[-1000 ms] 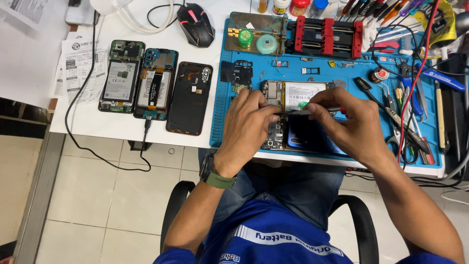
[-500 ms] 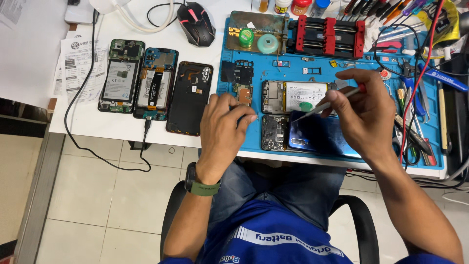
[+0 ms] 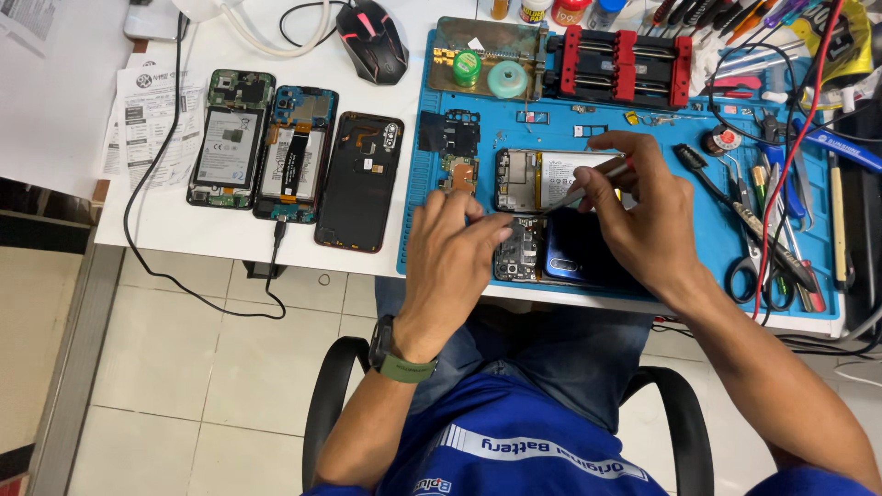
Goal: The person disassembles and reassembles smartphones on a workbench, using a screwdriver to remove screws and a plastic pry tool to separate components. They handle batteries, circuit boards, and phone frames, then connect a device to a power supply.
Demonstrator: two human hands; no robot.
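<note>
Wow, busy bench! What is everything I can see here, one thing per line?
Opened phones: three, backs off, in a row on the white table, left of the mat.
Repair mat: one, blue, under the work.
Phone being worked on: one, blue, open, near edge of the mat.
Second open phone: one, pale battery showing, just behind it.
Circuit board: one, dark, mat's left part.
Clamp fixture: one, red and black, mat's far edge.
Computer mouse: one, black and red, far side.
Hand tools: several, right edge of the mat.
Papers: a few, white, far left.
Left hand: touches the blue phone.
Right hand: holds tweezers.
</note>
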